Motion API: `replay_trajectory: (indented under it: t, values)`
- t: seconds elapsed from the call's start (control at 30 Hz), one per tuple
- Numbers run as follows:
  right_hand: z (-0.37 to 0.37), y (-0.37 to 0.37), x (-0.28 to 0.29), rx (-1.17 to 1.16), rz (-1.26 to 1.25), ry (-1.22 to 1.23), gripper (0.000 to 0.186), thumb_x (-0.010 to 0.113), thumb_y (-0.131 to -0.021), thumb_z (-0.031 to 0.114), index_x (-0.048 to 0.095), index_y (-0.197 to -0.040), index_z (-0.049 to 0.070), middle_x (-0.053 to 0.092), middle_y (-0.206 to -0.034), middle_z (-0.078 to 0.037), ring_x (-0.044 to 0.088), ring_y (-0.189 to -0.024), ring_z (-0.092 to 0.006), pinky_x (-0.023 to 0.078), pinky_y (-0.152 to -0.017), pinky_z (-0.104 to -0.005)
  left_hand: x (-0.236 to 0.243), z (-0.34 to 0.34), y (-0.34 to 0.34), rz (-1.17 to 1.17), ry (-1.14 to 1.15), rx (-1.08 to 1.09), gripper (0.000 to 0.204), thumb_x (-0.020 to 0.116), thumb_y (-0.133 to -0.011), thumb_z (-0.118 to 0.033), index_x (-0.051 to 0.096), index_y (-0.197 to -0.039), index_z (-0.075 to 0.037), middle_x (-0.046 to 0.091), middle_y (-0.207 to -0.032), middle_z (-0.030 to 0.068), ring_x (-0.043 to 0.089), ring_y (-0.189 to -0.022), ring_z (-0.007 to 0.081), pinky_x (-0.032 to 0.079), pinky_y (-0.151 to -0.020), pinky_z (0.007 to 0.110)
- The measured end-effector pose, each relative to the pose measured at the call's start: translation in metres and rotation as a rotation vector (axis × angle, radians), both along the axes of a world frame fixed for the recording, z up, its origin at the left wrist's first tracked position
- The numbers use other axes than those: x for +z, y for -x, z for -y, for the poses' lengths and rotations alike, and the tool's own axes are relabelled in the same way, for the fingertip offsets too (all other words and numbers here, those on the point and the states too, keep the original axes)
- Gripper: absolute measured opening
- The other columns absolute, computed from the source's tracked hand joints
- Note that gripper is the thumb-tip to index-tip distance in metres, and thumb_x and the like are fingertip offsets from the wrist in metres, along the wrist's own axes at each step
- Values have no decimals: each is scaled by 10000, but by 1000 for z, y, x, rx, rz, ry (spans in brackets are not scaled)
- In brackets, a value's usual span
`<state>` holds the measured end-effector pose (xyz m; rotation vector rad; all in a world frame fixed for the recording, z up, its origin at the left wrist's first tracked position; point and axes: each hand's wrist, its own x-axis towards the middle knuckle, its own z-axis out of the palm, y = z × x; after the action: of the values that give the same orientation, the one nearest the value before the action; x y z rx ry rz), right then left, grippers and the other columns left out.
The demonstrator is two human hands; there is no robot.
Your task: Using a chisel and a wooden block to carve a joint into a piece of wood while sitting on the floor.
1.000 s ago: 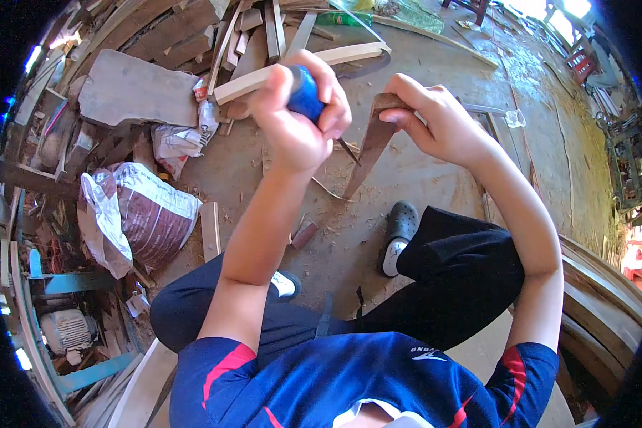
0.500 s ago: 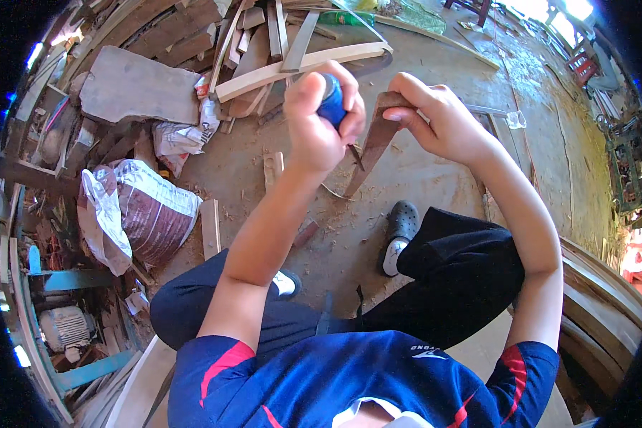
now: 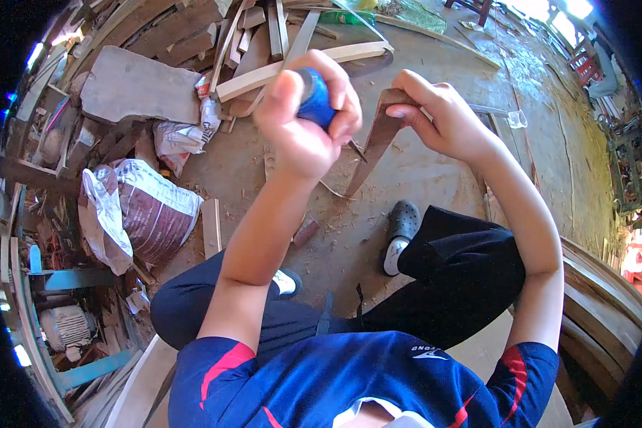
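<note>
My left hand is closed around the blue handle of a tool whose thin dark shaft points down toward a flat, tapered brown piece, perhaps wood. My right hand pinches the top end of that piece, which slants down toward the floor. A thin curved strip shows by its lower end. I cannot tell whether the shaft's tip touches the piece.
Scrap wood, a broad slab and sacks crowd the left. A motor sits lower left on a blue frame. Long planks lie at right. My feet are on the floor among shavings.
My left hand with the blue-handled tool went right and down, then came back up and left. My right hand and the brown piece rose very slightly.
</note>
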<state>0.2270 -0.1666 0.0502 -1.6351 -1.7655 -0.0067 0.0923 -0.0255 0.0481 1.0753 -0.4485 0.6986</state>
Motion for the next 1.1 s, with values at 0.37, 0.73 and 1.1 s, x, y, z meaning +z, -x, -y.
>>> replay_trajectory:
  t: [0.37,0.73,1.1]
  values:
    - [2,0,-1,-65,-13,62,134,542,-893,105,488,-975,14,597,-798,-178,598,-746,-366,467,-641,-351,-26,-2,-11,-137,-87,130,510,313,-867,-534,402,-705,-60,390,-498,40,396,-429,145,314,-419,267]
    - [-18,16,-21,113,-495,-77,320,619,-877,141,479,-1136,15,646,-906,-108,613,-830,-134,489,-739,-278,-10,-6,-18,2,-564,782,495,350,-935,-415,480,-677,-13,391,-528,56,412,-489,158,307,-469,295]
    - [-21,14,-22,125,-458,14,415,640,-871,184,468,-1195,-11,651,-941,-84,579,-854,-85,488,-761,-270,-9,-25,-26,-91,-607,611,629,255,-882,-554,474,-633,-19,485,-577,42,456,-541,118,310,-515,250]
